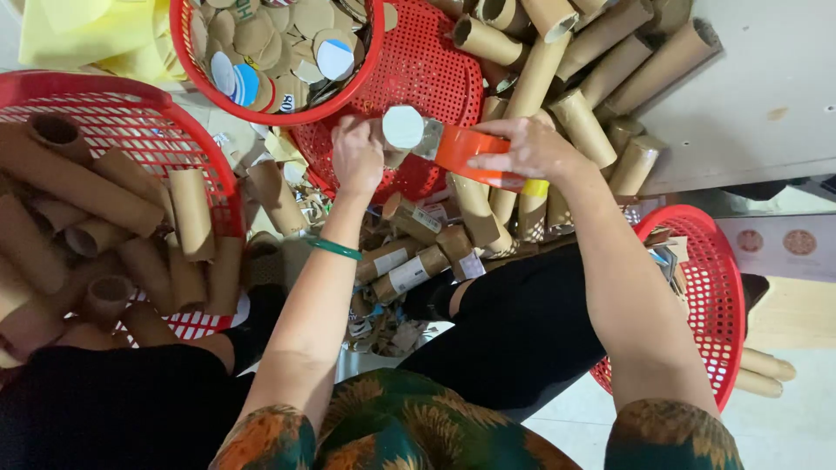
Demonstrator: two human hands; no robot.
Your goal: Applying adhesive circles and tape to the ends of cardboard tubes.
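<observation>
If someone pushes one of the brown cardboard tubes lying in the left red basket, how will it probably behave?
The cardboard tubes are round and lie on their sides, so one would probably roll if pushed across its length. They are hollow with open ends, so likely light for their size. The walls look thick, so probably stiff, though the red basket rim and neighbouring tubes would stop it soon.

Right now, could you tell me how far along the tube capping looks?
Done: nothing clearly finished shows. In hand: the left hand holds a tube under a white disc, while the right hand holds an orange tape roll. Left: many open cardboard tubes and a basket of discs.
</observation>
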